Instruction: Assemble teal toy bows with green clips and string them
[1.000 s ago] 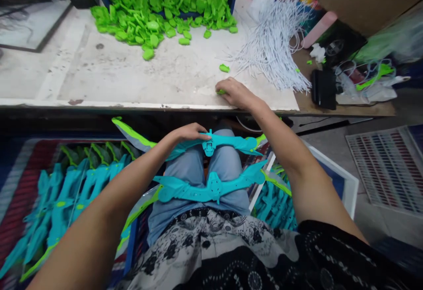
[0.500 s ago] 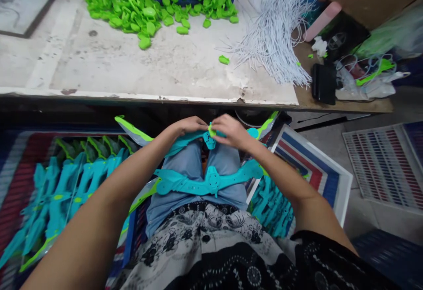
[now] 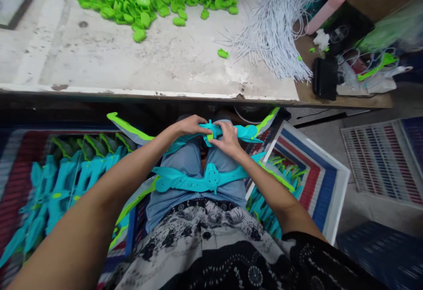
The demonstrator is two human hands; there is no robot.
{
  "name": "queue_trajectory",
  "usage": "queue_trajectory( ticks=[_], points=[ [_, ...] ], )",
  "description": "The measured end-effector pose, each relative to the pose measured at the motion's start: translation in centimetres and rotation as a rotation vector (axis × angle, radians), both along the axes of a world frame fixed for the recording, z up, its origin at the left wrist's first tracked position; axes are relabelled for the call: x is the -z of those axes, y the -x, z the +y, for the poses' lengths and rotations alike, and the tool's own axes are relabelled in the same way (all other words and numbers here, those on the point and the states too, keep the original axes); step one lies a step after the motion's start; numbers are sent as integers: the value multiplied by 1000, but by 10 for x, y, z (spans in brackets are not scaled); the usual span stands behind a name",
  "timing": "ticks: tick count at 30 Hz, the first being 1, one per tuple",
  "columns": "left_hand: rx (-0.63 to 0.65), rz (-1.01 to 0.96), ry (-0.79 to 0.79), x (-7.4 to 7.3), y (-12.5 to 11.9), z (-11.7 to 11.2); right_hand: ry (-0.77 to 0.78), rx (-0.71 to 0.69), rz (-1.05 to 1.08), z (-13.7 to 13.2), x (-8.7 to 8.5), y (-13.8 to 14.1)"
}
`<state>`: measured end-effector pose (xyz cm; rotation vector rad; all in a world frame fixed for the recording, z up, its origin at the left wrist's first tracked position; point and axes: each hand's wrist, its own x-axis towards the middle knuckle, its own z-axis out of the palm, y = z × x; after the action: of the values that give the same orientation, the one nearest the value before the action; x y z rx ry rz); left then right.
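Left hand [image 3: 191,125]: grasps the upper turquoise part [image 3: 244,132], lying across the lap [image 3: 185,162].
Right hand [image 3: 228,138]: grips that part's middle, thumb by 1 green piece [image 3: 210,136].
Progress: green piece placed at the middle; whether fully seated is hard to tell.
Lower turquoise part [image 3: 198,184]: nearer the waist, middle showing no green, judged as work left.
Table edge [image 3: 148,92]: just beyond the hands.
Open room: gap between the 2 parts; right crate [image 3: 340,206] limits sideways movement.

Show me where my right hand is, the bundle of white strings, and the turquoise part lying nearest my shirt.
Right hand [image 3: 228,139]: head view, on the back of the hand.
White strings [image 3: 272,27]: head view, middle of the bundle.
Turquoise part nearest your shirt [image 3: 212,177]: head view, on its central hub.
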<state>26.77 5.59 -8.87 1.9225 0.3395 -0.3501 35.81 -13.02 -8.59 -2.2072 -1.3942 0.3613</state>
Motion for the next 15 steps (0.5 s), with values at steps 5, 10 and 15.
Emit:
queue_trajectory(
  ticks=[5, 10, 15],
  points=[
    [6, -61, -186, -4, 4, -8, 97, -58, -134, -1, -6, 1],
    [-25, -79, -456, -21, 26, -33, 8, -240, 23, 19, -51, -38],
    [60, -36, -464, -36, 22, -35, -202, 19, -357, 112, -88, -118]
  ],
)
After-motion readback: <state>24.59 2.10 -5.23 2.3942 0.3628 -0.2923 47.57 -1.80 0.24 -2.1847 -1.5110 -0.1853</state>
